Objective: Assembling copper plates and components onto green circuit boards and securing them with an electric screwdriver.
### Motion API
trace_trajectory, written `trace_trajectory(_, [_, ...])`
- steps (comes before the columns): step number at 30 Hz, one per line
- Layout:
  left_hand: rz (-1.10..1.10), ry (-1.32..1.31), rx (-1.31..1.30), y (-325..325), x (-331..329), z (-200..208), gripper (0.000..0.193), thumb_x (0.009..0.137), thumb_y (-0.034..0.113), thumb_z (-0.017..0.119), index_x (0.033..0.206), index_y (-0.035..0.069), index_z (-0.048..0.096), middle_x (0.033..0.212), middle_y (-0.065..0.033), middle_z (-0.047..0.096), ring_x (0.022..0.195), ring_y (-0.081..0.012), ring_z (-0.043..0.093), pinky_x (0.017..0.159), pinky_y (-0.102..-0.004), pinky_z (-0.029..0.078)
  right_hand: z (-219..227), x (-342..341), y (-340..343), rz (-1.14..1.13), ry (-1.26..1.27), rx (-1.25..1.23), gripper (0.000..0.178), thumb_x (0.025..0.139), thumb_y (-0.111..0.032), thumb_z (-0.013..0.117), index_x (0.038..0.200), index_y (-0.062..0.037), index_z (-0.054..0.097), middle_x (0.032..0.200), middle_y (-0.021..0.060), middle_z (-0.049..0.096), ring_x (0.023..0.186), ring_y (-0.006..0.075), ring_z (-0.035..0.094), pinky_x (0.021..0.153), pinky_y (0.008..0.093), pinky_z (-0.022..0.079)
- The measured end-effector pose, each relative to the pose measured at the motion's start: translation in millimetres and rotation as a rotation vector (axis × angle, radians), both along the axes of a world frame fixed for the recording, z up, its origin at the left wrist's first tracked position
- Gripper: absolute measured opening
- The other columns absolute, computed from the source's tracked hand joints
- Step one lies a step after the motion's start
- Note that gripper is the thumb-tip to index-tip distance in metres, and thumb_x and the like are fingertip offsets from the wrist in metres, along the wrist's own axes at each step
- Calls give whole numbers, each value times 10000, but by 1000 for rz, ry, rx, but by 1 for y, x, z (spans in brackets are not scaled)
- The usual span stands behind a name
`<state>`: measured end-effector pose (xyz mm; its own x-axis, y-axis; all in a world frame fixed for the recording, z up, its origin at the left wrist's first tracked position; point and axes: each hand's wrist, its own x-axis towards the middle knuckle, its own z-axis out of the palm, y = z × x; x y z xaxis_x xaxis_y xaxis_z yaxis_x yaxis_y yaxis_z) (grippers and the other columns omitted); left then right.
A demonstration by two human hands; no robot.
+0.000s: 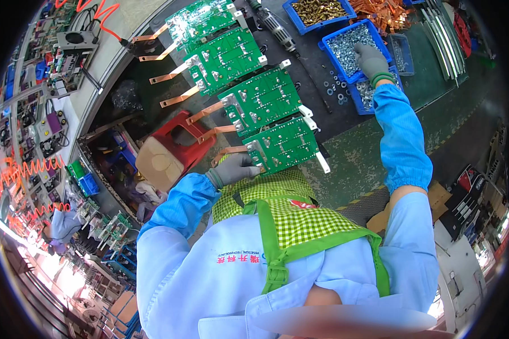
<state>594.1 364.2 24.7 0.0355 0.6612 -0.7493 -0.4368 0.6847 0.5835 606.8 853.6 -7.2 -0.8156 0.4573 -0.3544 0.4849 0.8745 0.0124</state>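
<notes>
Four-sided green circuit boards, several of them, lie in a slanting row, with copper strips [175,101] sticking out on their left and white end pieces on their right. At the near left corner of the closest circuit board [283,146], my left hand [234,169] in a grey glove has its fingers closed on the edge. Farther off to the right, my right hand [372,61], gloved too, reaches into a blue bin [324,45] of small silvery washers or nuts. Its fingers are bent down among the pieces; whatever they pinch is hidden.
Beyond are a blue bin [288,11] of brass-coloured fasteners and a pile of copper pieces [387,16]. A power screwdriver [277,31] lies beside the boards. Loose washers [339,90] are scattered nearby. A red stool [184,141] stands at left, metal strips [444,45] at far right.
</notes>
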Motion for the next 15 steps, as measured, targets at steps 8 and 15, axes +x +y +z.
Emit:
trace_trajectory(8, [-33,82,89,-6,6,-11,282,848,281,589,899,5,600,726,-36,610,609,-94,552,538,-255,442,113,105,-95,-520,899,-503,206,844,-138,568,1000,-4,574,846,63,603,745,112,595,653,264,481])
trace_trajectory(15, [-85,137,133,-5,0,-18,220,841,187,577,838,-32,593,756,-80,621,655,-138,587,616,-260,473,148,181,-323,-826,953,-880,197,807,-79,577,989,-5,589,863,68,616,752,132,598,650,255,484])
